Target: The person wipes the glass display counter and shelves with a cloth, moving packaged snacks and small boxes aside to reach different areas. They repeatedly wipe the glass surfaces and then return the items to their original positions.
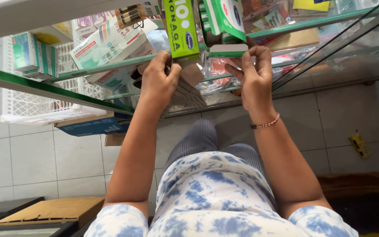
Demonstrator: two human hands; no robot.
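The left hand [159, 81] grips a grey carton [185, 94], fingers curled round its edge. Just right of it, the right hand [253, 74] pinches a small green-and-white box [228, 50] between fingertips. Beyond both hands, glass shelves [110, 66] carry more boxes; a white basket [40, 105] sits left, over a tiled floor [36, 158].

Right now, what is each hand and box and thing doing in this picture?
Left hand: closed around a bright green box, holding it upright on the glass shelf.
Right hand: fingertips pinching a green and white box by its end.
White basket: standing on the lower shelf, behind the glass.
Blue box: lying flat under the basket.
Brown board: lying flat on the floor.
Yellow wrapper: lying on the floor tiles.
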